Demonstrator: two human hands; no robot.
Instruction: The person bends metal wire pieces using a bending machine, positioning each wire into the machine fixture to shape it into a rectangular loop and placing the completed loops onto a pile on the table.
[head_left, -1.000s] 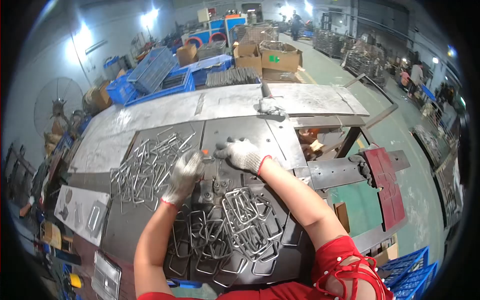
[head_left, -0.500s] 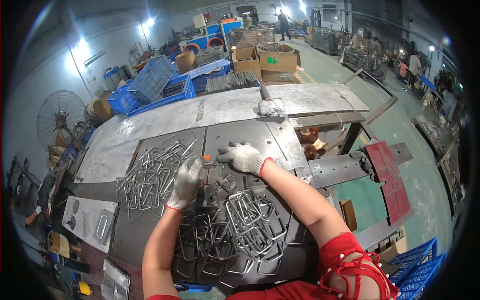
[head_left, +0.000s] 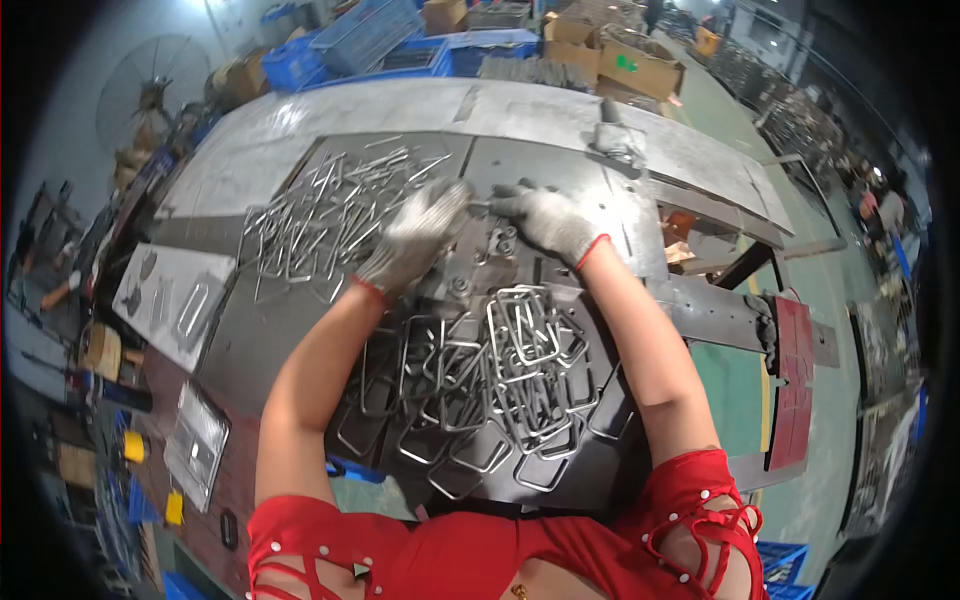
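Note:
My left hand [head_left: 425,230], in a pale knitted glove, is beside a small metal fixture [head_left: 487,250] bolted to the bench. Its fingers are curled together, slightly blurred. Across from it, my right hand [head_left: 550,215], gloved too with dark fingertips, has its fingers bent over the far side of the fixture. A thin dark piece seems to lie between the two sets of fingertips; its kind is unclear. Bent rectangular wire frames [head_left: 525,350] are heaped on my side of the fixture. Left of my left hand lies a pile of bent wire pieces [head_left: 335,210].
Beyond the bench are blue crates [head_left: 370,40] and cardboard boxes [head_left: 640,65]. A grey block-shaped tool [head_left: 620,143] rests on the far metal plate. On the right is a red metal plate [head_left: 792,380]. A flat panel with metal parts [head_left: 175,300] lies at the left.
The view has tilted down and turned, so the bench sits higher. My hands stay around the fixture, fingertips closer together. An orange part seen between them earlier no longer shows.

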